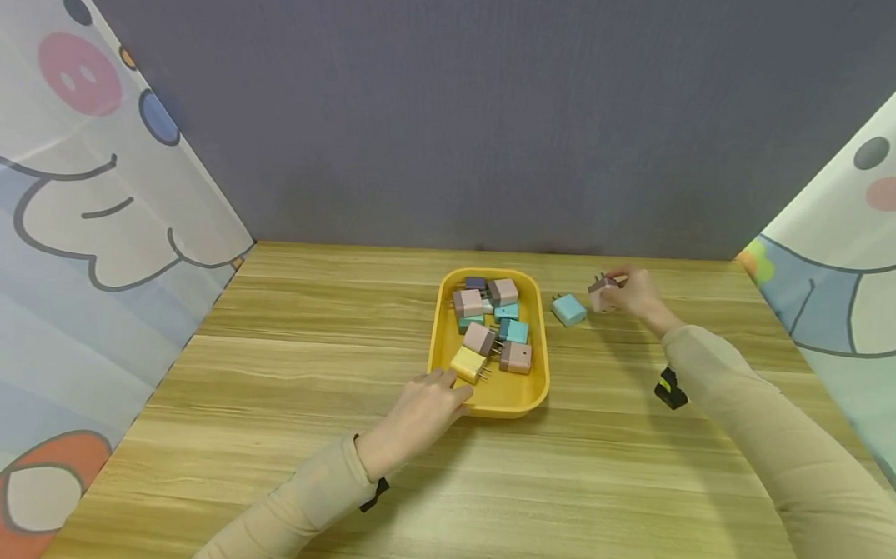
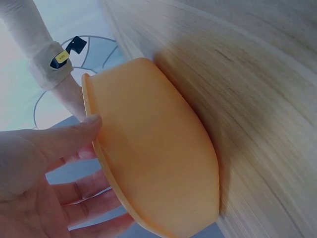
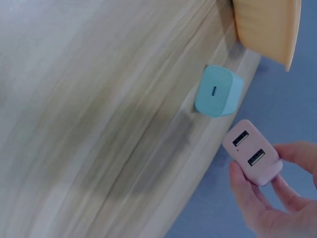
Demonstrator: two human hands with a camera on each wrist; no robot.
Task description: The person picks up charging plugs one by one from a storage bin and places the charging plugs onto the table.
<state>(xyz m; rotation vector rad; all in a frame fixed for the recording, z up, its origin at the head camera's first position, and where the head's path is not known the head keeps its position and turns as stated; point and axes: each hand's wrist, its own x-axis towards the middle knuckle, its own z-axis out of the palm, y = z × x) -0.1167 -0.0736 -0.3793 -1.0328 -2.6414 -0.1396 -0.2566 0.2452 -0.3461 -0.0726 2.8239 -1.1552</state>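
Wood-grain table, grey backdrop, cartoon panels (one pink-snouted)

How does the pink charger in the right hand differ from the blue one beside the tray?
The pink charger has two wide ports; the blue charger has one narrow slot. The pink charger is pinched by the right hand; the blue charger rests on the table, untouched. Both are pronged and outside the yellow tray.

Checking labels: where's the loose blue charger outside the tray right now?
In the head view, the blue charger lies on the table, just right of the tray and left of the pink charger in the right grip.
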